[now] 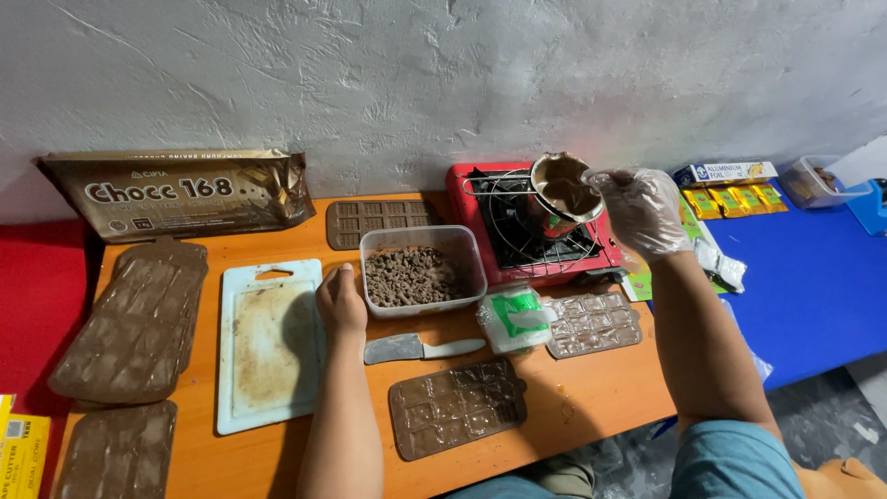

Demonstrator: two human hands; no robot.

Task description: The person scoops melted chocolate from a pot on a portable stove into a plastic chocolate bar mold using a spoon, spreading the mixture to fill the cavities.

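My right hand, in a clear plastic glove, grips a small metal bowl of melted chocolate, tilted over the red portable stove. My left hand is bare and rests with fingers curled on the right edge of a smeared white cutting board, next to a clear plastic tub of chopped chocolate. A chocolate-coated knife lies just in front of that hand. A filled chocolate bar mould sits near the table's front edge.
On the orange table, stacked filled moulds lie at left, a large chocolate package leans on the wall, an empty mould behind the tub, a clear mould and plastic wrap at right. Blue surface holds foil box and packets.
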